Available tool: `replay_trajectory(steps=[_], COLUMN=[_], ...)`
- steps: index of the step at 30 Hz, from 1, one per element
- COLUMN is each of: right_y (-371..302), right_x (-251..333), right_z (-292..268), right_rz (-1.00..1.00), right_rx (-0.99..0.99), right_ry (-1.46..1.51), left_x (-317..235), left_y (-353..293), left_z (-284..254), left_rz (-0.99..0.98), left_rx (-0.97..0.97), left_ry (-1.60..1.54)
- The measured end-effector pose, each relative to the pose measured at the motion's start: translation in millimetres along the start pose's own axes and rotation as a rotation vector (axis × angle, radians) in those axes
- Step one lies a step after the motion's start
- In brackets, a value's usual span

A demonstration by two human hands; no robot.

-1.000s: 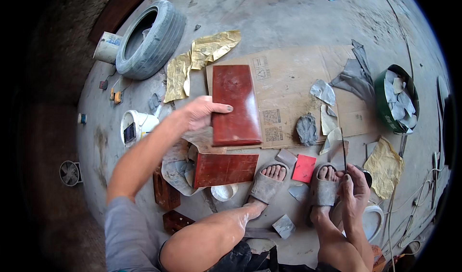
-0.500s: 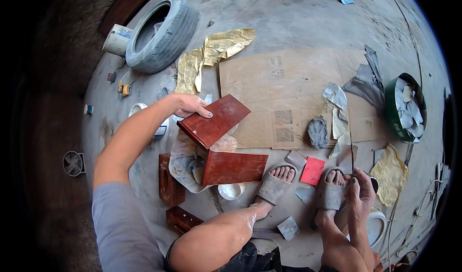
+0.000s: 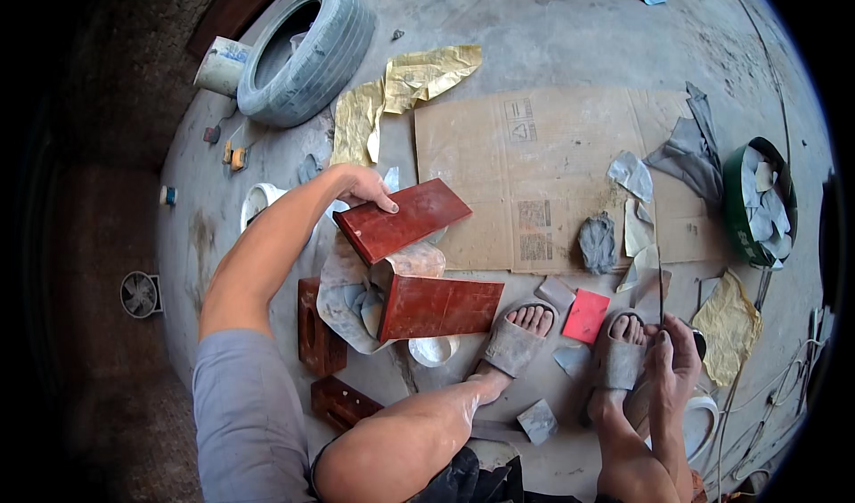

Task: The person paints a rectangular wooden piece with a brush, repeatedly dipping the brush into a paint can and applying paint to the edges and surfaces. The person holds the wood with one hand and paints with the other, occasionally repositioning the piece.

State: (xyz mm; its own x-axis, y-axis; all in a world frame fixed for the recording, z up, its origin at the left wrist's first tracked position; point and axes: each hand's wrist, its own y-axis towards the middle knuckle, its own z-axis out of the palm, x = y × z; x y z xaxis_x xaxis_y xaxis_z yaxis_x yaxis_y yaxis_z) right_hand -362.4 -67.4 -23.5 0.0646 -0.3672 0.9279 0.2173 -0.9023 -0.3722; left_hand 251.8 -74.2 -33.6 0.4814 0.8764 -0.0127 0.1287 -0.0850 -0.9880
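Observation:
My left hand (image 3: pixel 368 189) grips the far left edge of a glossy reddish-brown wooden board (image 3: pixel 408 220), with the thumb on its upper face. The board is held tilted above a cut-open container (image 3: pixel 337 296) with scraps of grey sheet inside. A second reddish-brown board (image 3: pixel 445 307) leans at the container's right side, just below the held one. My right hand (image 3: pixel 674 353) is closed beside my right foot, holding a thin dark strip-like tool (image 3: pixel 661 288) that points away from me. Its kind cannot be made out edge-on.
Flattened cardboard (image 3: pixel 481 165) lies ahead, with a grey rag (image 3: pixel 597 243) on it. A tyre (image 3: pixel 312 53) stands far left; a green tub of scraps (image 3: pixel 757 205) is at right. Perforated bricks (image 3: pixel 322 329), a white bowl (image 3: pixel 434 350) and a red pad (image 3: pixel 585 316) lie near my feet.
The view has shifted slightly. My left hand has raised the board a little and turned it, so its near corner sits farther from the second board. My right hand keeps its hold.

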Motion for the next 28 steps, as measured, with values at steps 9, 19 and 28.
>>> replay_trajectory(steps=[9,19,28], right_y=[-2.8,-14.0,-45.0], right_x=[10.8,34.5,30.3], right_z=[10.6,-69.2,-116.8], right_rz=[-0.004,-0.084,-0.031], right_rx=[-0.006,-0.066,-0.189], right_ry=[0.055,0.163,-0.736], left_x=[-4.5,7.8,154.8], left_y=[4.6,-93.8,-127.3], left_z=[1.9,108.8,302.9], left_rz=[-0.031,0.820,0.684], left_rx=[-0.190,-1.180,-0.882], left_ry=[0.274,0.034,-0.423])
